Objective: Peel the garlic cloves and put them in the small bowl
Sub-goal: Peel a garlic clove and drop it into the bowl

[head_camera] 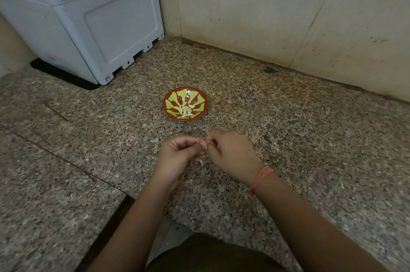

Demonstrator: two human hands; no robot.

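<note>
Head view: looks forward and down from above the near counter (288,138) edge.
Facing: the far wall (244,16).
Frame centre: small bowl (199,99), close.

Dim, soft indoor light spreads evenly, with a warm cast; shadows on the granite counter (288,127) are faint. A small glint marks the small bowl (198,99). Wide-angle distortion bows the wall (244,5) and grey box (77,16) toward the edges, and the garlic clove (203,143) looks soft and slightly blurred.

A white appliance (77,20) stands on the granite counter (288,127).
</note>
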